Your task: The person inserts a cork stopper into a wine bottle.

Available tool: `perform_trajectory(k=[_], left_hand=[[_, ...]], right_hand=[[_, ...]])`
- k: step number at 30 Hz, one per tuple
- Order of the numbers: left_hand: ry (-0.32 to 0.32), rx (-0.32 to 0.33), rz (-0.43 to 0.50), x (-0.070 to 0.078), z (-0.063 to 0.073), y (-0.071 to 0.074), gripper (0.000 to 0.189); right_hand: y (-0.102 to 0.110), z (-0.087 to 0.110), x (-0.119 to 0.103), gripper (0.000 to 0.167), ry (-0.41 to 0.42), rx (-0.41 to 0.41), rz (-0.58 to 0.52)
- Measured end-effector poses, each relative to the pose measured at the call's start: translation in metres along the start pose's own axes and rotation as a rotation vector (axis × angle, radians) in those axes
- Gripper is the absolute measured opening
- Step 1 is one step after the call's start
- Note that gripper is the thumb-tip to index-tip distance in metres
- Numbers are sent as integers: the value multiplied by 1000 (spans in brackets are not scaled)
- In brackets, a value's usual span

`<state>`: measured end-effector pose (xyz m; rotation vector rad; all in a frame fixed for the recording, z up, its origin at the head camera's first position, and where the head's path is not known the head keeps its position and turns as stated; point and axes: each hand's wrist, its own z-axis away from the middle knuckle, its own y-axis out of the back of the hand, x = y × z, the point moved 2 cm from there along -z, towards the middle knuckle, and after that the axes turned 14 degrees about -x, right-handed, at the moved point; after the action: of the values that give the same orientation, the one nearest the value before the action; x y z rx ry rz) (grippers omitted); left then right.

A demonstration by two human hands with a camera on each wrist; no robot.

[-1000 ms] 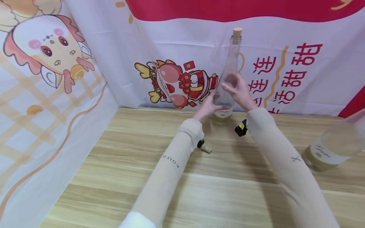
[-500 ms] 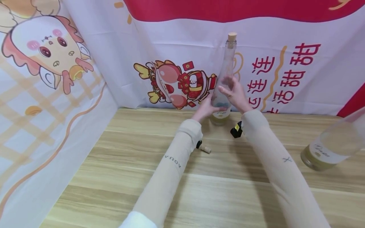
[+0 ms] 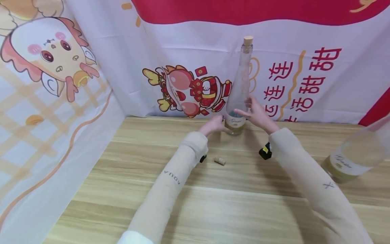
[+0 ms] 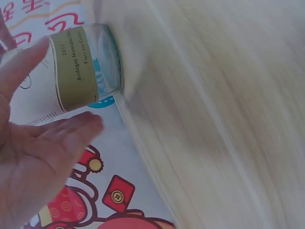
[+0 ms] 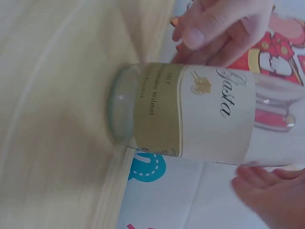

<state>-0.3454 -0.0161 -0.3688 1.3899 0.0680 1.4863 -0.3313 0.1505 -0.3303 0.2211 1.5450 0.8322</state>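
Note:
A clear glass bottle [image 3: 237, 98] with a white-and-gold label [image 5: 214, 117] stands upright at the table's back, a cork [image 3: 248, 41] in its mouth. My left hand [image 3: 214, 124] is at the left of its base, thumb and fingers spread apart beside the label. On the other side, my right hand [image 3: 259, 115] has its fingertips close to the glass just above the label, fingers loosely bent and not wrapped round it. A loose cork [image 3: 220, 160] lies on the table between my forearms.
A second labelled bottle [image 3: 350, 164] stands at the right, partly cut off by the frame. Printed cloth [image 3: 189, 40] hangs right behind the first bottle, and more cloth [image 3: 91, 115] lines the left side of the wooden table [image 3: 122, 176].
The bottle shifted slightly left, then stayed put. Both hands have loosened from around it and drawn apart, the right one also sliding lower. The loose cork now shows fully.

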Motion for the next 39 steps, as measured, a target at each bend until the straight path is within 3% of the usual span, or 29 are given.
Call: perform_trajectory(k=[9,13,17,23,33,39], left_hand=[[66,-109,-259,3,19,-9,57],[77,-128,-301,5,25,-14,51],[62,-163,-339,9,29,-22,50],[20,-269,-446,22,34,-33,48],[6,-386,-556,47,34,-46,49],[-24,-395,-611,59,31,-57,48]], right_hand=[[-9,34,12,72,-18,-174,239],[-14,51,15,66,-22,-226,321],[-18,69,18,60,-24,-278,425],[-21,93,24,48,-13,-373,540],[-12,121,29,41,-35,-490,572],[-2,143,31,38,-31,-512,553]])
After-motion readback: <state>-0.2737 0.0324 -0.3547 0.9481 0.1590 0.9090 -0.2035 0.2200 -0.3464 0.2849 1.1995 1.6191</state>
